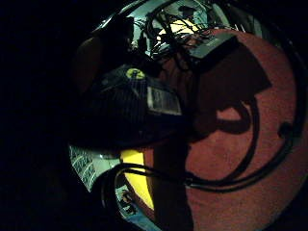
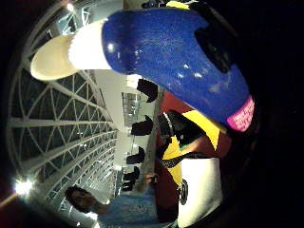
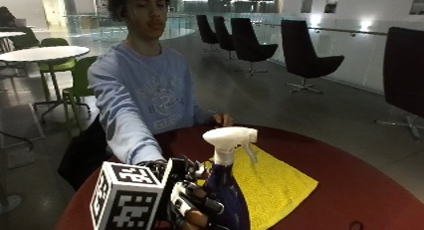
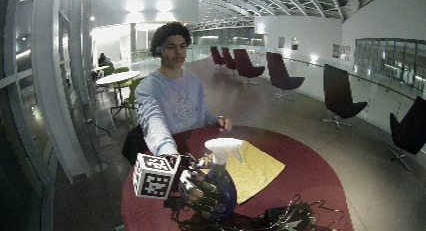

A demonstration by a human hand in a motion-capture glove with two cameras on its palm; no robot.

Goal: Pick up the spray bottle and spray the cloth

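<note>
Hand: the gloved right hand has its fingers curled round the blue body of the spray bottle, holding it upright at the near side of the red table.
Bottle: white spray head on top, nozzle facing away from the person's arm; whether the base rests on the table or hangs just above it I cannot tell.
Cloth: 1 yellow cloth lies flat on the table just beyond the bottle.
Other hand: the bare hand rests at the far table edge.
Risk 1: no finger looks to be on the trigger, so shifting the hold to reach it could let the bottle slip or tip.
Risk 2: the nozzle seems to point over the cloth, not down at it; a squeeze now would likely wet the table.
</note>
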